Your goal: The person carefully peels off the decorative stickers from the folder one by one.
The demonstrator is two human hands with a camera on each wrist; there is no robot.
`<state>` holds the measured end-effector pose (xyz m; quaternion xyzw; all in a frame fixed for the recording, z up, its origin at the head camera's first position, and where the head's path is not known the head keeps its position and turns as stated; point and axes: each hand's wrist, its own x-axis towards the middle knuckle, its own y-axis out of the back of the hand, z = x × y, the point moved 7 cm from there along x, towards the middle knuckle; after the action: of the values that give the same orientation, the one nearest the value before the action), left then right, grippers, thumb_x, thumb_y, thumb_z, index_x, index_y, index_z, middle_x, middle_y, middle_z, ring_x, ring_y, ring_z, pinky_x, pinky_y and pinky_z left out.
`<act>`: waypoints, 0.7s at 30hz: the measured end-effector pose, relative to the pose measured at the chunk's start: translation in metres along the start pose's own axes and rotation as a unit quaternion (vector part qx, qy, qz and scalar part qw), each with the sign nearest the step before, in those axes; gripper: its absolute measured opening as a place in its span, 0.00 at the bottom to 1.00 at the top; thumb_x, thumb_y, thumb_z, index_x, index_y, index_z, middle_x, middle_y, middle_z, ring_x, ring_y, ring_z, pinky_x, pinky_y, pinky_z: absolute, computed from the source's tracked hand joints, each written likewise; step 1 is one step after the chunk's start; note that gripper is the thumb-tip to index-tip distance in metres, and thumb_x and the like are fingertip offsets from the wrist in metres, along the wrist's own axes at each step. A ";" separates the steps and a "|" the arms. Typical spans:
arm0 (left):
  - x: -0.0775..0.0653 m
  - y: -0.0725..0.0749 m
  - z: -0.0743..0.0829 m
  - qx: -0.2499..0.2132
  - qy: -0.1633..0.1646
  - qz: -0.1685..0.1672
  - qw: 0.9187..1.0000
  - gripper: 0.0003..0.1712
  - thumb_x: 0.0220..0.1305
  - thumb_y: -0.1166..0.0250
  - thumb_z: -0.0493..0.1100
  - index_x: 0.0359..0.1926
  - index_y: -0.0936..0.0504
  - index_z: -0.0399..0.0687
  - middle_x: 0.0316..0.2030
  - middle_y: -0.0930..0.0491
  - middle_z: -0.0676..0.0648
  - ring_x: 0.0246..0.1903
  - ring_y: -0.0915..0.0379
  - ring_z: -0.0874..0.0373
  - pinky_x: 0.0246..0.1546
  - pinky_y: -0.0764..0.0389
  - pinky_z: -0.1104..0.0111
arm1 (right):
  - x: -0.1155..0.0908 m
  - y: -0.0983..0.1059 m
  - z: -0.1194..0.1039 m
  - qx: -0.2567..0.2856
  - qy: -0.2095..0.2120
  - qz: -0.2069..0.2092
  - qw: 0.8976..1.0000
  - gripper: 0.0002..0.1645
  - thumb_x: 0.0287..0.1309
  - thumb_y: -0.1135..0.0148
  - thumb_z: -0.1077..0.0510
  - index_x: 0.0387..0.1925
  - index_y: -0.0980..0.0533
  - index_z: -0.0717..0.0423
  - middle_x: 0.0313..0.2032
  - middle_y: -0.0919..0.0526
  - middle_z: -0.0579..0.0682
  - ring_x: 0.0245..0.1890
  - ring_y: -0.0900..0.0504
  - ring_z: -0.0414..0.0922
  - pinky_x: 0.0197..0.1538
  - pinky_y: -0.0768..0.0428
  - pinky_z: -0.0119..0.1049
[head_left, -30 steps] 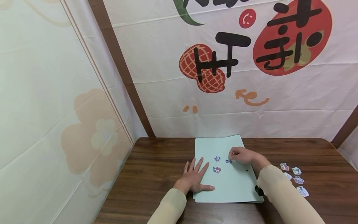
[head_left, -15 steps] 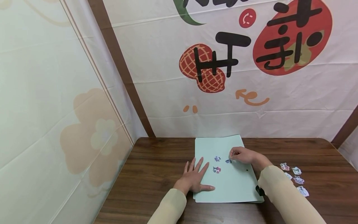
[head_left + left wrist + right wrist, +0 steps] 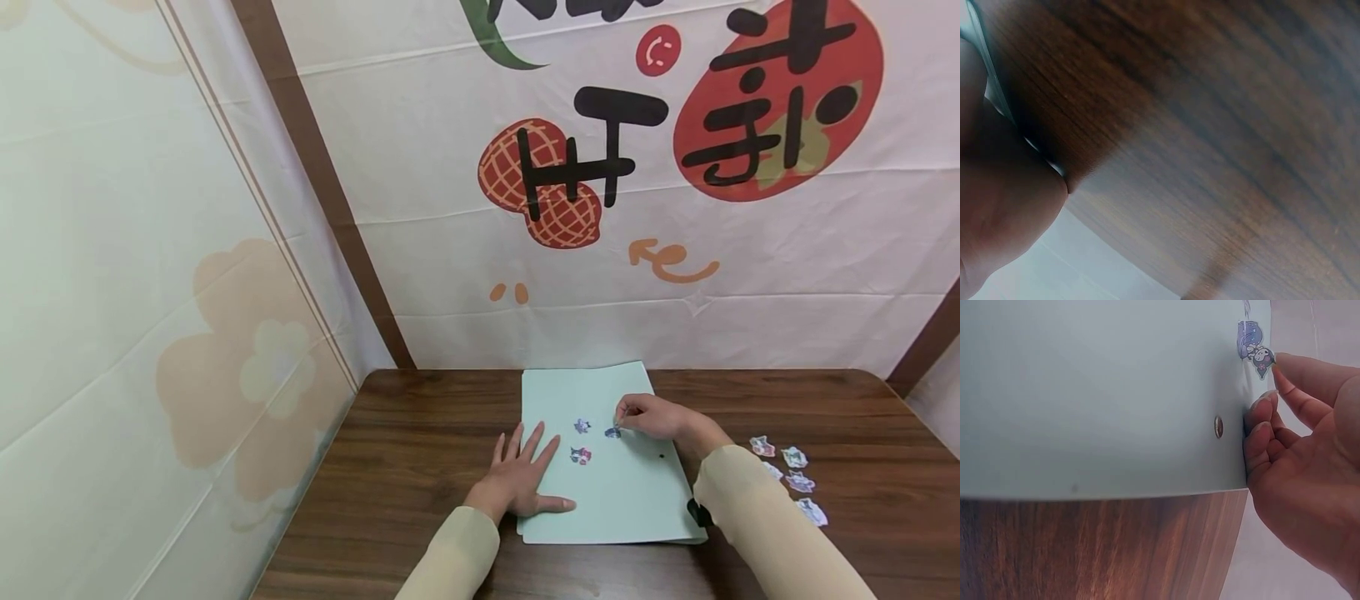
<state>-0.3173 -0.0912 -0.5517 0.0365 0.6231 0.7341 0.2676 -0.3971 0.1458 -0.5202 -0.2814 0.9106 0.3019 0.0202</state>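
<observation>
My right hand (image 3: 651, 416) pinches the edge of a small cartoon sticker (image 3: 1256, 351) between thumb and forefinger. The sticker, purple and dark with a white face, is at the surface of a pale mint folder (image 3: 615, 504), and the other fingers are curled against that surface. My left hand (image 3: 521, 479) lies flat with fingers spread over the folder's left edge. Just right of its fingertips are two more stickers on the folder: a purple one (image 3: 582, 426) and a pink-and-dark one (image 3: 581, 456). In the left wrist view, only part of the left hand (image 3: 1004, 200) shows.
Several cut-out stickers (image 3: 799, 481) lie on the brown wooden table (image 3: 420, 450) to the right of the folder. A small round metal stud (image 3: 1219, 427) sits on the folder. A printed cloth backdrop (image 3: 450, 250) hangs behind the table.
Both hands stay in nearly the same place, the right one still pinching the sticker at the folder. The head view shifts very slightly.
</observation>
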 end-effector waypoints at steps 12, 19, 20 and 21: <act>-0.020 0.017 0.014 0.024 0.010 -0.004 1.000 0.60 0.59 0.45 0.83 0.83 0.55 0.65 0.83 0.66 0.50 0.81 0.73 0.43 0.77 0.63 0.43 | -0.013 -0.001 -0.013 -0.009 0.020 -0.016 1.000 0.05 0.72 0.43 0.58 0.41 0.24 0.55 0.36 0.27 0.48 0.39 0.31 0.45 0.41 0.33 0.35; -0.018 0.018 0.017 0.021 0.017 -0.006 1.000 0.60 0.59 0.45 0.83 0.83 0.55 0.65 0.83 0.65 0.50 0.81 0.72 0.42 0.77 0.62 0.42 | -0.009 0.003 -0.008 0.014 0.019 -0.031 0.999 0.05 0.72 0.42 0.56 0.43 0.24 0.53 0.37 0.27 0.48 0.40 0.31 0.45 0.40 0.34 0.35; -0.018 0.019 0.018 0.020 0.018 -0.007 1.000 0.60 0.59 0.45 0.83 0.83 0.55 0.65 0.83 0.65 0.50 0.81 0.72 0.42 0.77 0.63 0.42 | -0.008 0.004 -0.005 0.016 0.016 -0.030 0.999 0.05 0.72 0.42 0.56 0.43 0.24 0.53 0.37 0.27 0.49 0.40 0.31 0.45 0.40 0.34 0.36; -0.017 0.019 0.018 0.020 0.018 -0.006 1.000 0.60 0.59 0.45 0.83 0.83 0.55 0.65 0.83 0.65 0.50 0.81 0.72 0.42 0.76 0.62 0.42 | -0.006 0.004 -0.003 0.016 0.016 -0.030 0.999 0.05 0.72 0.42 0.56 0.43 0.24 0.53 0.38 0.27 0.49 0.41 0.31 0.46 0.40 0.34 0.36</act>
<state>-0.3023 -0.0844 -0.5254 0.0243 0.6426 0.7204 0.2598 -0.3937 0.1500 -0.5139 -0.3131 0.9067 0.2819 0.0194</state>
